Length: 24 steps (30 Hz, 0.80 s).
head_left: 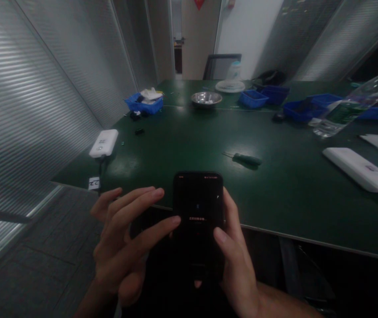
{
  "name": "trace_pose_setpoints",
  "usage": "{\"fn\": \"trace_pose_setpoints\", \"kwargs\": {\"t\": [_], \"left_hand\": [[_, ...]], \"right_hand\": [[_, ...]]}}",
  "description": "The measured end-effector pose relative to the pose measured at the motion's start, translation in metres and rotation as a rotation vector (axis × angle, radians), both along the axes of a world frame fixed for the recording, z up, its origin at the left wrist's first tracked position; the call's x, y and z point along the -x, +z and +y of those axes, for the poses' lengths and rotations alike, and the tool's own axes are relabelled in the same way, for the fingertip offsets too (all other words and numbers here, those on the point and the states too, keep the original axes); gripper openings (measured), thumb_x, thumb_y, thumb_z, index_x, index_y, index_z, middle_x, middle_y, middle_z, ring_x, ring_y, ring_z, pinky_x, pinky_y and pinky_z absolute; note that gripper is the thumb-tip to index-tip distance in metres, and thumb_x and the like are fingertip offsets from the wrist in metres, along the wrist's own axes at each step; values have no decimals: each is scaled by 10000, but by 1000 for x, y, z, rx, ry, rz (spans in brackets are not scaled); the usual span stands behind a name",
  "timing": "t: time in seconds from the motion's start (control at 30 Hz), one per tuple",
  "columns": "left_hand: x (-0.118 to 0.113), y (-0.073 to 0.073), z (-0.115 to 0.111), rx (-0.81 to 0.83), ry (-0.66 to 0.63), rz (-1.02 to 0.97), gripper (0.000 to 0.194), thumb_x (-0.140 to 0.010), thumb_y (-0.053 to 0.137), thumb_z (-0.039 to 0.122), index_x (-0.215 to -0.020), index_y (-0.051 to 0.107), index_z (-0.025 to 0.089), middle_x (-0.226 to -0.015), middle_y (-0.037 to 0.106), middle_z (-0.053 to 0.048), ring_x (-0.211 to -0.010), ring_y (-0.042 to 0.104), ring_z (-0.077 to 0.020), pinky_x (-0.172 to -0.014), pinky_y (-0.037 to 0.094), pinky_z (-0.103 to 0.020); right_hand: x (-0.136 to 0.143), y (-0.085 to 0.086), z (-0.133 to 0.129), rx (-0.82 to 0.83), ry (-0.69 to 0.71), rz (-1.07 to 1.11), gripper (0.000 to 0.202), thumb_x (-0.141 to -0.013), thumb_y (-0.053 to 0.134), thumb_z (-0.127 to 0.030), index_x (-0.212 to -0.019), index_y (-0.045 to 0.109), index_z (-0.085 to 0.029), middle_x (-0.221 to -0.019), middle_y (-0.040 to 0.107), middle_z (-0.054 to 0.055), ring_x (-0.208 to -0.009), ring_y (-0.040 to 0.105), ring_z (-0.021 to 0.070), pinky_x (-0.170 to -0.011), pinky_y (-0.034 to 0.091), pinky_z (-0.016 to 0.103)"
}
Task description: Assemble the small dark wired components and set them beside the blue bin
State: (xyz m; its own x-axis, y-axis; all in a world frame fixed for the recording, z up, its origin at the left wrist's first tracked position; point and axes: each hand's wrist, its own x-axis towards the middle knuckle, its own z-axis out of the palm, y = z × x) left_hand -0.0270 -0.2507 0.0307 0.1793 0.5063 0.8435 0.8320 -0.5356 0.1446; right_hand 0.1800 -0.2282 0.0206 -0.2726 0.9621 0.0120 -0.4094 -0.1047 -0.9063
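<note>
A black smartphone (198,198) stands upright in front of me, its dark screen facing me with a small blue symbol and a line of text too small to read. My right hand (238,251) grips its right side, the thumb lying over the screen's edge. To the left of the phone is my left hand (125,238), open with fingers spread. Its index fingertip reaches the left edge of the screen; whether it touches, I cannot tell. Beyond the phone, a green-handled screwdriver-like tool (246,159) with a thin metal end lies on the green table (182,145).
White power banks lie at the left (104,142) and right (361,168), with cables attached. At the back are a metal bowl (206,100), a blue basket (145,104) and more blue trays (253,99). A clear bottle (354,104) tilts at the right.
</note>
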Motion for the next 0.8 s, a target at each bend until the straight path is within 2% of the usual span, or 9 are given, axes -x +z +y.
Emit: {"fn": "trace_pose_setpoints", "kwargs": {"t": [0.13, 0.37, 0.57, 0.67, 0.8], "left_hand": [[2, -2, 5, -98, -38, 19, 633, -1130, 175, 504, -1219, 786, 369, -1451, 658, -30, -1210, 674, -285, -1170, 381, -585], [-8, 6, -2, 58, 29, -31, 631, -1133, 188, 517, -1165, 790, 329, -1448, 660, -45, -1245, 656, -279, -1186, 364, -563], [-2, 0, 11, -101, -48, 11, 597, -1129, 209, 485, -1147, 785, 327, -1444, 660, -25, -1210, 663, -260, -1198, 355, -539], [-2, -2, 9, -35, 4, -9, 626, -1129, 168, 486, -1168, 777, 347, -1461, 646, -20, -1227, 654, -262, -1198, 357, -550], [-4, 2, 0, 2, -3, 12, 623, -1126, 177, 503, -1187, 777, 345, -1456, 647, -33, -1233, 654, -276, -1192, 361, -564]], "right_hand": [[0, 0, -1, 8, 12, 6, 653, -999, 602, -514, -1618, 418, -420, -1536, 572, 47, -1378, 548, 343, -1034, 572, 539], [-1, -4, 0, 2, 22, 11, 607, -1015, 591, -500, -1600, 444, -433, -1560, 552, 34, -1365, 556, 324, -1036, 570, 513], [0, -1, 1, 19, 11, -9, 671, -1007, 584, -530, -1636, 388, -405, -1578, 528, 54, -1371, 545, 330, -1029, 573, 518], [1, -3, 1, 18, -1, -21, 660, -1000, 593, -526, -1624, 406, -416, -1575, 533, 45, -1395, 525, 341, -1024, 579, 523], [1, -9, 1, 19, -8, -31, 685, -1001, 579, -531, -1647, 376, -422, -1532, 569, 48, -1393, 529, 362, -1019, 583, 564]]}}
